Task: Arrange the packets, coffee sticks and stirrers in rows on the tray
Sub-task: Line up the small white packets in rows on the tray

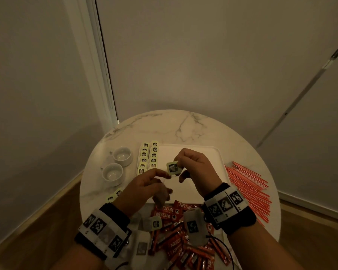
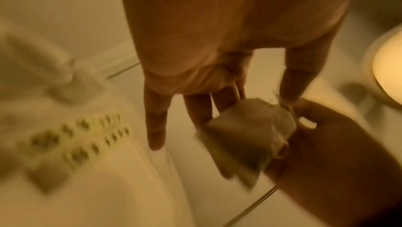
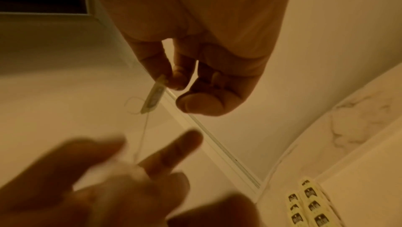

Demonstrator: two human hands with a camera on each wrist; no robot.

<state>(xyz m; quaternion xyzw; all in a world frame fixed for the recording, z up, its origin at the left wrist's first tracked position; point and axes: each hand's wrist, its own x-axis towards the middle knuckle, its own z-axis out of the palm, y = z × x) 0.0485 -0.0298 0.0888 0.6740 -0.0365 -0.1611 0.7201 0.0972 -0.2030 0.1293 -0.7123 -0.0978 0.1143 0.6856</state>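
coffee sticks (image 1: 176,215): loose red heap at the near table edge, below both wrists, not yet on the tray.
right hand (image 1: 193,164): pinches a tea tag (image 1: 172,167) between thumb and forefinger, held up over the tray (image 1: 213,152).
left hand (image 1: 144,188): fingers curled around the dangling tea bag (image 2: 250,127), string running up to the tag.
packets (image 1: 147,158): two columns along the tray's left edge.
stirrers (image 1: 248,188): heaped on the table, right of the tray.
step: packet rows underway.
next: probably gather string and bag, lay them beside the columns.

Round marble table (image 1: 183,123) in corner (dim, warm light), plain walls (image 1: 203,55), wood floor (image 1: 47,221).
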